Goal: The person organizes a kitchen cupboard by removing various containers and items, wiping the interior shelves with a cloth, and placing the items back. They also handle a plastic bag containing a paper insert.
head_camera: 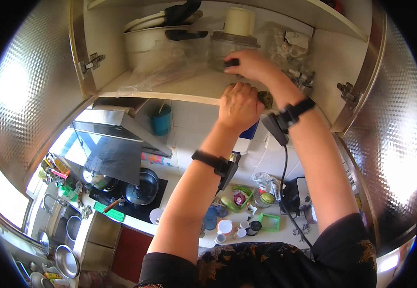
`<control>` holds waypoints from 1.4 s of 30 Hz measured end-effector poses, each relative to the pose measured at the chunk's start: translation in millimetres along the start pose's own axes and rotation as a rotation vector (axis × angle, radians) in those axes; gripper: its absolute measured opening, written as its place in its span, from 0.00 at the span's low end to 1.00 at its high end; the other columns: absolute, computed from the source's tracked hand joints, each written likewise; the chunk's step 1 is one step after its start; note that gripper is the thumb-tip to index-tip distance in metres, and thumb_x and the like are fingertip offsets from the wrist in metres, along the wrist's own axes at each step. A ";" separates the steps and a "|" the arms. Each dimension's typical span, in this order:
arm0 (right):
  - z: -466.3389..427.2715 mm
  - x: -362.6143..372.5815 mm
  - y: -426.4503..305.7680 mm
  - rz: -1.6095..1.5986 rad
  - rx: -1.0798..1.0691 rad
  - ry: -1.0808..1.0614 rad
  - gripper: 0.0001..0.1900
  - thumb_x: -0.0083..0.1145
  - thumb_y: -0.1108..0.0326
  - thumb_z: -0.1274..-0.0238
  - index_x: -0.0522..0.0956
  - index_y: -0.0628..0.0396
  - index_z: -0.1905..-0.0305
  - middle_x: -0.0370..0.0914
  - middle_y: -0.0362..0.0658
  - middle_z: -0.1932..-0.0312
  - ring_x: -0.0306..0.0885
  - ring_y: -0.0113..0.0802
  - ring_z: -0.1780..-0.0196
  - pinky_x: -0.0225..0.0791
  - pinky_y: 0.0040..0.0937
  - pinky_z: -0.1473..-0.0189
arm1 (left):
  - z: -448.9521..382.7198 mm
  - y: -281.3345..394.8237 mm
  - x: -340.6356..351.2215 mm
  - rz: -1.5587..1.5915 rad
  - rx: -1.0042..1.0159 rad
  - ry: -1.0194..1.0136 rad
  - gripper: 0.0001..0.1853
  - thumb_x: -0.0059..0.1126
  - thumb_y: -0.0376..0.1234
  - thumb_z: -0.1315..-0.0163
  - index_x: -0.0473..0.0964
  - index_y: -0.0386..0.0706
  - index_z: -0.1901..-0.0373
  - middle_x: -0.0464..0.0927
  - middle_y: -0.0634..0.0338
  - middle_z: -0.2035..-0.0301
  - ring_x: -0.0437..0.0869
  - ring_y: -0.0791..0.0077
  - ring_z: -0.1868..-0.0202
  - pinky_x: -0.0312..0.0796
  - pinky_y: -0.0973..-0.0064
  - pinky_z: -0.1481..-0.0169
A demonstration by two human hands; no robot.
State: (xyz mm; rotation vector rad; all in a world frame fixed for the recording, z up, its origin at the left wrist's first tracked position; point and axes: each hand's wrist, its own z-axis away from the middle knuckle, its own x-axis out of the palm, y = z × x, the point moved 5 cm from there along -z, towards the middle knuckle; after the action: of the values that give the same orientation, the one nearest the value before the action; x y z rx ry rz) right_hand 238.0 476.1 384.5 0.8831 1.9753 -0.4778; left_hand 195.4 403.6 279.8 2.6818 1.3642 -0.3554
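Inside an open wall cupboard, my right hand [253,64] pinches a small black object [231,63], too blurred to name, in front of a clear lidded container [221,46]. A cream cylindrical container [239,21] stands on that lid. My left hand [240,108] is curled at the front edge of the cupboard shelf [165,95]. From under it, on both sides, shows a crumpled greenish-brown wad [266,100], perhaps a rag; the palm is hidden. Left on the shelf is a pressure cooker [143,46] with black handles, a clear plastic bag [158,70] before it.
Open cupboard doors [32,79] flank both arms. Bagged items [291,46] fill the shelf's right. Below are a range hood [104,144], a wok [142,189] on the cooktop, and a counter [284,234] with vegetables, jars and a green basket [268,222]. A black cable [284,180] hangs from my right wrist strap.
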 end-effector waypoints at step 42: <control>255.2 -50.5 -79.9 -0.411 -0.236 0.625 0.14 0.70 0.69 0.44 0.86 0.51 0.51 0.78 0.55 0.41 0.76 0.51 0.48 0.70 0.40 0.48 | 35.2 -21.0 -93.6 0.519 -0.214 0.137 0.18 0.60 0.26 0.44 0.81 0.36 0.50 0.79 0.47 0.49 0.78 0.49 0.47 0.69 0.64 0.39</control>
State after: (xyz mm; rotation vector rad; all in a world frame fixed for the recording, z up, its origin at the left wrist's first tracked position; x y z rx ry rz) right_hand 343.0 242.6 292.1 0.5028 2.7435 -0.1916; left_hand 119.7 335.6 270.0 2.7752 0.6359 0.0266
